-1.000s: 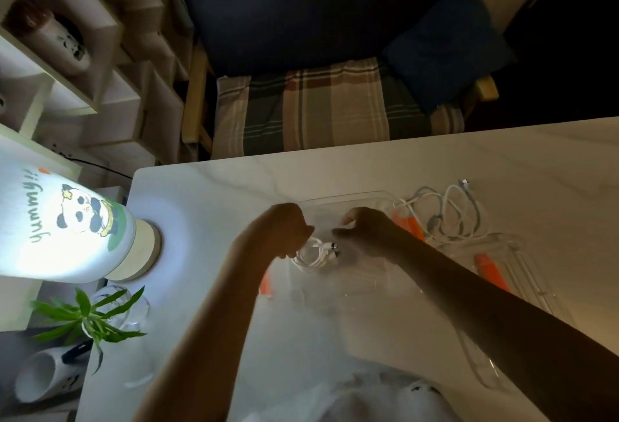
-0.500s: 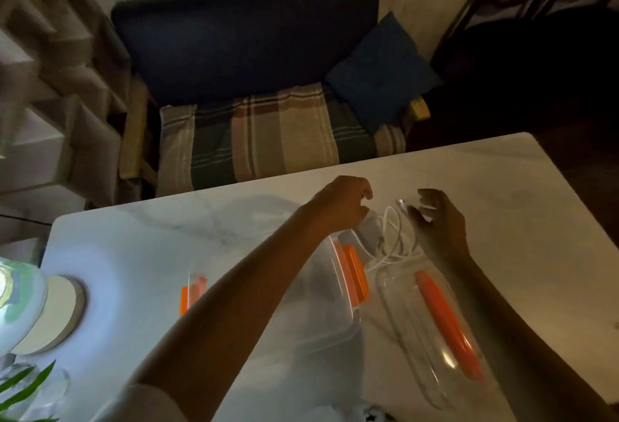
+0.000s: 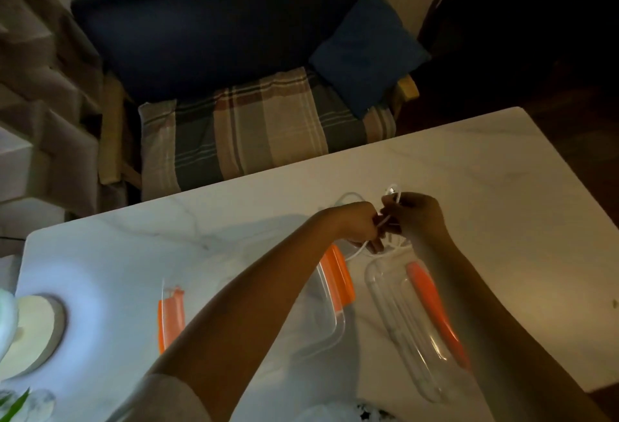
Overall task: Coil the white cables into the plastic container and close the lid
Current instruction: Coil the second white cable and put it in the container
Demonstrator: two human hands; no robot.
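A white cable (image 3: 355, 255) hangs in loops between my two hands above the far side of the table. My left hand (image 3: 360, 225) pinches one strand, and my right hand (image 3: 413, 215) grips another loop that sticks up past its fingers. Below my left forearm sits the clear plastic container (image 3: 330, 317) with orange clips on both ends. Its clear lid (image 3: 407, 331) with an orange clip lies flat on the table to the right, under my right forearm. The inside of the container is mostly hidden by my arm.
A lit lamp base (image 3: 31, 331) stands at the table's left edge, with green leaves (image 3: 13, 405) in the corner below it. Beyond the white marble table (image 3: 502, 207) is a dark sofa with a plaid cushion (image 3: 254, 130) and a blue pillow (image 3: 366, 49). Shelves stand at the left.
My hands left the container, moved right to the loose cable beside the lid, and picked it up. The view swung right, so the lamp slid to the edge.
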